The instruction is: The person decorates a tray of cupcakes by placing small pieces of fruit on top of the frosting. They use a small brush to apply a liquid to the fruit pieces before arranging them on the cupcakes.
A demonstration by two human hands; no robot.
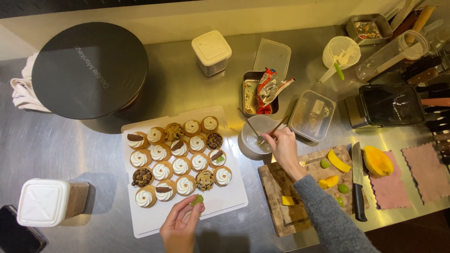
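The left hand [180,225] is pinching a small green grape half [197,200] between thumb and fingertips, just over the near edge of the flat white rectangular board [229,199], close beside the front row of cream-topped cupcakes [176,161]. The right hand [283,146] is gripping a thin metal utensil [267,133], probably tweezers, though the view is too small to tell, with its tip in the small round white bowl [258,136]. One cupcake toward the right [216,158] is already carrying a green piece. Judgement: the grape half is best going cut side down, centred on the swirl, lowered straight and let go without pressing, so the cream is keeping its shape. The wrist should be staying clear of neighbouring tops.
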